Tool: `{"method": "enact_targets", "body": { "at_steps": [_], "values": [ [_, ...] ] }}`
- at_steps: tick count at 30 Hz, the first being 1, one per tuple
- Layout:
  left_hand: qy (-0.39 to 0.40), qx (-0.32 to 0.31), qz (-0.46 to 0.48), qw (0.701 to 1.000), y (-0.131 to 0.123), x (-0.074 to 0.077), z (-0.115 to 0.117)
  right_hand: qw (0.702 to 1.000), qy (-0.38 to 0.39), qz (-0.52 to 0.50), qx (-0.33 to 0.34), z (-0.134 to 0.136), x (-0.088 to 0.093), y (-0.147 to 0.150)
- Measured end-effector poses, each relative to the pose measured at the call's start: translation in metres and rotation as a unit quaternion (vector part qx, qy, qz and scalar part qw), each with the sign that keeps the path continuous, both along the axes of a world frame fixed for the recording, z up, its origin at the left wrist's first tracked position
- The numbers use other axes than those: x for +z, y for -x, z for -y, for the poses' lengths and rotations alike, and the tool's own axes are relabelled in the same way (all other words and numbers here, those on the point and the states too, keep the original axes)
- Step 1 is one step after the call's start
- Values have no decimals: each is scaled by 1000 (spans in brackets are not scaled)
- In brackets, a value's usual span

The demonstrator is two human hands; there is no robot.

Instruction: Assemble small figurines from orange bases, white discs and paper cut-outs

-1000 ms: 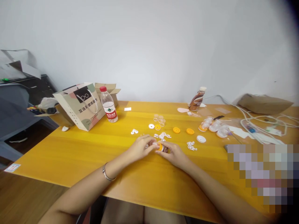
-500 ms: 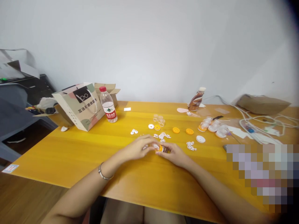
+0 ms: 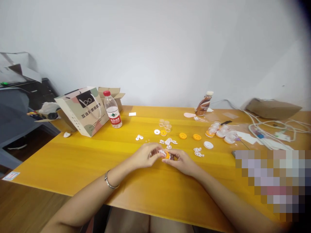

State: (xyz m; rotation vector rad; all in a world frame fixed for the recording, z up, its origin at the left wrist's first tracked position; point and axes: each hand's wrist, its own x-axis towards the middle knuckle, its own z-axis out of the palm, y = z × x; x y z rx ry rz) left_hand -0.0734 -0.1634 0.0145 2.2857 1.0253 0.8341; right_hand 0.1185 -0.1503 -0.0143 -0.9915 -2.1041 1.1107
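Pinching together, the left hand (image 3: pixel 145 156) and right hand (image 3: pixel 181 160) are both closing fingertips on one small orange disc (image 3: pixel 166 154), held between them just above the table (image 3: pixel 73 161).

1. Small orange disc (image 3: pixel 167 154): round plastic piece, held between the fingertips of the left hand (image 3: pixel 145 156) and the right hand (image 3: pixel 181 160), just above the table (image 3: pixel 73 161), near the middle of its width.
2. White lace-like cutout (image 3: pixel 161 151): sits on the orange disc; details too small to tell.
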Motion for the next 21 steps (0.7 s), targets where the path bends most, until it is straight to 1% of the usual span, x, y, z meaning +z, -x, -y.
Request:
{"method": "enact_targets", "body": {
  "at_steps": [3, 6, 9, 12, 14, 17, 19, 21],
  "values": [
    [0, 2, 14, 1000, 0, 0, 0, 999, 31, -16, 9, 0, 0, 0],
    [36, -1, 38, 999, -1, -2, -3, 994, 92, -48, 34, -2, 1, 1],
    [92, -16, 81, 992, -1, -5, -9, 979, 165, -100, 62, -4, 1, 1],
    [121, -8, 144, 982, 1, -9, -13, 962, 204, -166, 73, -5, -1, -1],
    [123, -3, 175, 977, 2, -10, -13, 948, 227, -209, 79, -4, -1, -3],
    [118, -14, 189, 975, 2, -8, -10, 923, 272, -257, 92, -2, -1, -4],
    [107, -25, 194, 975, 2, -5, -8, 909, 297, -273, 106, -1, 0, -4],
    [100, -42, 201, 974, 1, -4, -5, 901, 310, -279, 117, 0, 1, -4]
  ]
}}
